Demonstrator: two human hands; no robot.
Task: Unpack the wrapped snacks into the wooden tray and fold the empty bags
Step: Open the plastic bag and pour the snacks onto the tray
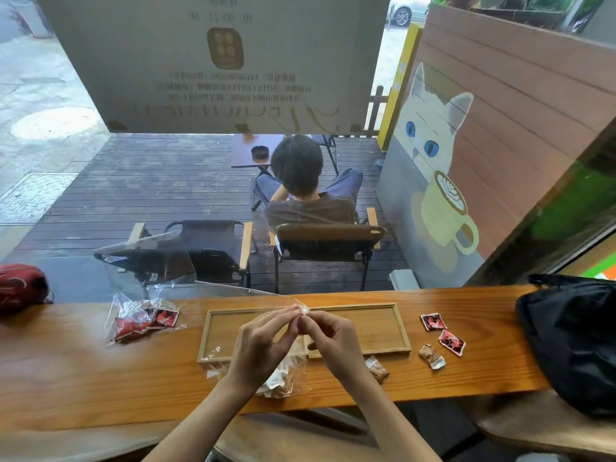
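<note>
Two hands meet over your wooden counter, above the long wooden tray, which holds no snacks. Your left hand and right hand both pinch the twisted top of a clear bag; it hangs between your wrists with pale brown-wrapped snacks bunched at its bottom, near the counter's front edge. Left of the tray lies a second clear bag with red-wrapped snacks inside. Right of the tray, two red snacks and a brown snack lie loose on the counter, and another brown snack sits just beside your right wrist.
</note>
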